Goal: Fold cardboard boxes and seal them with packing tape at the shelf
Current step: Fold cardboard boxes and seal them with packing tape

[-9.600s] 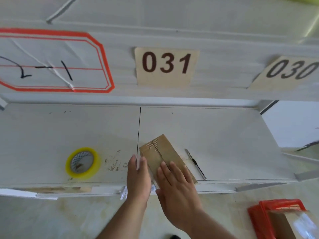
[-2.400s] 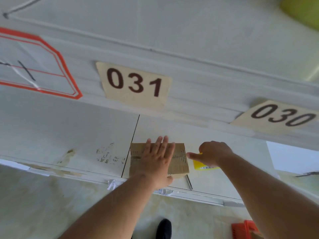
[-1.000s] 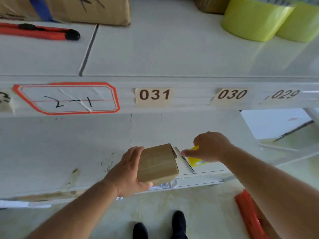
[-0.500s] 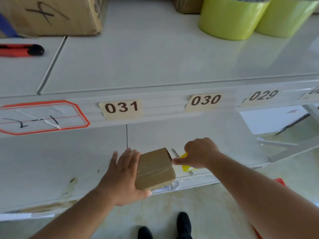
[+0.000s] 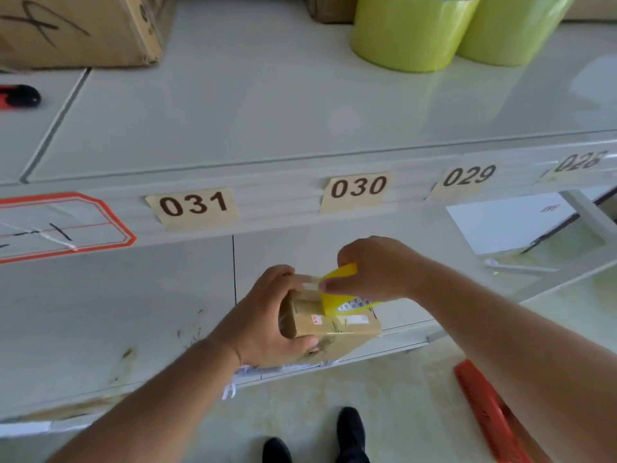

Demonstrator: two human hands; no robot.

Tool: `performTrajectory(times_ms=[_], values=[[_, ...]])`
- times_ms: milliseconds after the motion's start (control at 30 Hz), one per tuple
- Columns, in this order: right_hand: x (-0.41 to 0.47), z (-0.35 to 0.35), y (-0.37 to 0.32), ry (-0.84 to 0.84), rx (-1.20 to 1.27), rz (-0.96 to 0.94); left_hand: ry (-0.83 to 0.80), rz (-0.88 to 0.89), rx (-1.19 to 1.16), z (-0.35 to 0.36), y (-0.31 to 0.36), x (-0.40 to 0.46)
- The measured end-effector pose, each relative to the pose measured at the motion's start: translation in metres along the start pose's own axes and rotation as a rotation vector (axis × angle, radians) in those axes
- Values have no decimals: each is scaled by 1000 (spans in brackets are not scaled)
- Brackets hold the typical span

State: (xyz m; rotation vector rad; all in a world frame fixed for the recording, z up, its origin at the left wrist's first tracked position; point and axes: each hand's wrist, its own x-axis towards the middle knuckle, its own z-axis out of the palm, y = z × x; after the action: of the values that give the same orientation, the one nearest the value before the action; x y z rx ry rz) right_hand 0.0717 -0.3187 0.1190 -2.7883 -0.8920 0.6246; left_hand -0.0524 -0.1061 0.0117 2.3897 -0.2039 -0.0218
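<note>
The left hand [image 5: 267,325] is grasping a small cardboard box [image 5: 334,324] at its left end, with the fingers curled over the top edge and the thumb under the near side. The box is being held at the front edge of the lower shelf [image 5: 117,315], just in front of the seam between two shelf boards. The right hand [image 5: 374,269] is gripping a yellow roll of packing tape [image 5: 337,295], which is sitting on the top of the box; its fingertips are pinching near the tape end on the upper left corner of the box. A small red and white sticker is showing on the top of the box.

On the edge of the upper shelf [image 5: 267,105], paper labels are reading 031 [image 5: 193,205], 030 [image 5: 358,188] and 029 [image 5: 467,177]. Two big green tape rolls [image 5: 410,31] are standing on the upper shelf at the back right, a brown carton [image 5: 76,28] is standing at the back left, and a red and black cutter [image 5: 16,96] is lying near the left border. Below, on the floor, two black shoes [image 5: 350,432] are visible, and a red basket [image 5: 484,412] is standing at the right.
</note>
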Motion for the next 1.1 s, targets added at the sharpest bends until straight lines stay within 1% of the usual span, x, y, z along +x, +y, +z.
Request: performTrajectory(times_ms=[67,167,233,300,367,500,567,600,667,733,767,833,900,1100], values=[[5,-3,-17,-39,12,-27,22,-11,-46,3,-20,-16],[15,27,-51,-132,4,-72,-12,-84,14,2,-54,-46],[22,56,-78,-161,16,-81,-49,-115,89,1,-75,-66],[25,77,-105,-146,-57,-120,-84,-146,135,1,-85,-79],[28,87,-124,-98,-126,-143,-110,-200,98,2,-90,-84],[35,87,-134,-109,-151,-119,-185,-248,119,3,-99,-87],[33,80,-125,-119,-151,-124,-190,-233,111,2,-102,-89],[29,73,-115,-119,-205,-142,-198,-221,119,2,-103,-89],[21,56,-76,-117,-404,-181,-215,-225,159,0,-100,-88],[13,45,-26,-131,-536,-97,-221,-258,176,-1,-95,-89],[10,45,-5,-130,-543,-30,-218,-270,176,-2,-93,-89],[11,56,20,-141,-477,51,-208,-272,183,-2,-91,-87],[13,74,31,-143,-383,97,-210,-278,180,-2,-90,-87],[16,104,48,-106,-247,150,-222,-282,214,-1,-88,-87]])
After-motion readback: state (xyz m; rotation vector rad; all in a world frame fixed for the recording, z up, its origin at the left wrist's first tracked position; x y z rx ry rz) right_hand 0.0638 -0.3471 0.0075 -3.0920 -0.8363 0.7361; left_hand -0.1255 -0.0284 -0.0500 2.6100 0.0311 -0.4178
